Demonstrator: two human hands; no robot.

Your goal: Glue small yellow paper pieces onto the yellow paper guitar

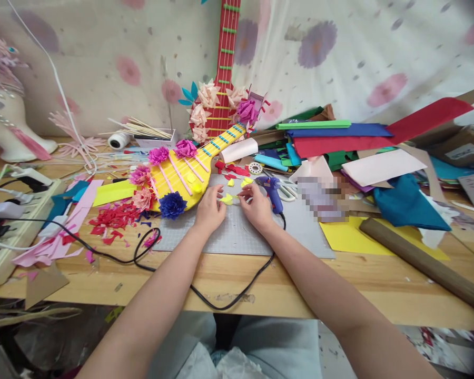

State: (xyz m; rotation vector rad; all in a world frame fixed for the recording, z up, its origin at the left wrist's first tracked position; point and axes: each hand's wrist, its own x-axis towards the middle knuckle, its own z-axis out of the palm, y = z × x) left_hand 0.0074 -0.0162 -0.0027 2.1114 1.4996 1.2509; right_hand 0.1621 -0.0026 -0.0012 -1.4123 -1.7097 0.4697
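Over the grey cutting mat (300, 231), my left hand (210, 209) has its fingers curled around the near end of a small yellow paper piece (227, 199). Opposite it, my right hand (256, 206) is closed in a pinch; whatever lies between its fingertips is too small to make out. Just beyond the hands lie more yellow paper pieces (247, 181). Beside my right hand rests a blue glue gun (273, 193). To the left of my left hand is a yellow paper pipa (174, 179) with pink strips and paper flowers, including a dark blue flower (173, 205).
A red stringed instrument model (226, 58) leans on the curtain. Coloured paper (339, 145) is heaped at right, near a brown cardboard tube (422, 263). Red scraps (116, 218) and a power strip (16, 231) are at left. The black cord (237, 302) loops along the front edge.
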